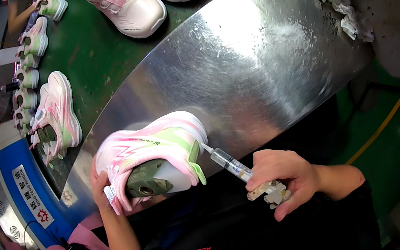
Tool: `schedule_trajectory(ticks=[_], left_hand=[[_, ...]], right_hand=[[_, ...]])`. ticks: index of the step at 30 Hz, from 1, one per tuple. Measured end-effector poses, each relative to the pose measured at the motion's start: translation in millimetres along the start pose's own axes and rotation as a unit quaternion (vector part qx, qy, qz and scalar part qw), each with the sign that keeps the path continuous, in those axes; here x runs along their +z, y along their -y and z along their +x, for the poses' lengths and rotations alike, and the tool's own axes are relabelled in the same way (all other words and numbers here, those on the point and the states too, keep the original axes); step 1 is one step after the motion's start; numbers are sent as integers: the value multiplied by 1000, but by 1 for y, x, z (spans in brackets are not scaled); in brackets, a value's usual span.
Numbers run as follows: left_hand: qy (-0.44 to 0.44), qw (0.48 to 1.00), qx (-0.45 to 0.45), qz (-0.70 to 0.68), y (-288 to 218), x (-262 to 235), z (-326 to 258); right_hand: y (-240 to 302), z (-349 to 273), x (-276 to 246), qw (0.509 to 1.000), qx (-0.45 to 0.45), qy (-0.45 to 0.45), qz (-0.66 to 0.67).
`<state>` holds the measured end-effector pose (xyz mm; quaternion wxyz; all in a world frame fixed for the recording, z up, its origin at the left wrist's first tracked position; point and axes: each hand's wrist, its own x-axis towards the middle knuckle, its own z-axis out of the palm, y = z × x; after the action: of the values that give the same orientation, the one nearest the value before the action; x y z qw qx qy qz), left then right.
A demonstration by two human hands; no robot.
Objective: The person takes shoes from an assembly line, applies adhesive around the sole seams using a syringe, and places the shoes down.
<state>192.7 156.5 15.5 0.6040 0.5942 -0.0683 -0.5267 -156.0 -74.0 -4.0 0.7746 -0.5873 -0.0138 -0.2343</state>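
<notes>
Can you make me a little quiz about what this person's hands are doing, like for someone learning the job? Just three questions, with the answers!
1. Pick one: which hand holds the syringe?
a) left
b) right

2. True or false: the left hand is holding a shoe.

3. Fill in the missing colour: the heel tab on that shoe is light ____.

Key:
1. b, the right hand.
2. True.
3. Green.

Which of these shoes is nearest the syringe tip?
The pink and green shoe in the left hand; the syringe tip is at its heel. The other shoes are farther away.
</notes>
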Motion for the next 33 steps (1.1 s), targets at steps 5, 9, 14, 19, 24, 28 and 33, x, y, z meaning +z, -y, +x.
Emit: schedule_trajectory(ticks=[5, 9, 14, 19, 24, 28, 33], left_hand=[[27, 981, 105, 163, 13, -1, -43], [-167, 980, 59, 92, 23, 37, -60], [-162, 984, 26, 74, 30, 61, -74], [-86, 988, -78, -98, 54, 40, -101], [-4, 989, -70, -132, 64, 67, -102], [48, 982, -87, -159, 69, 87, -97], [87, 970, -98, -203, 77, 109, -87]], right_hand=[[-2, 7, 5, 999, -7, 0, -48], [-4, 10, 12, 998, -16, -8, -53], [4, 9, 12, 998, 28, 6, -50], [15, 10, 18, 997, 41, 6, -63], [24, 11, 20, 995, 44, 6, -86], [31, 12, 28, 995, 62, 9, -81], [47, 19, 35, 991, 94, 26, -91]])
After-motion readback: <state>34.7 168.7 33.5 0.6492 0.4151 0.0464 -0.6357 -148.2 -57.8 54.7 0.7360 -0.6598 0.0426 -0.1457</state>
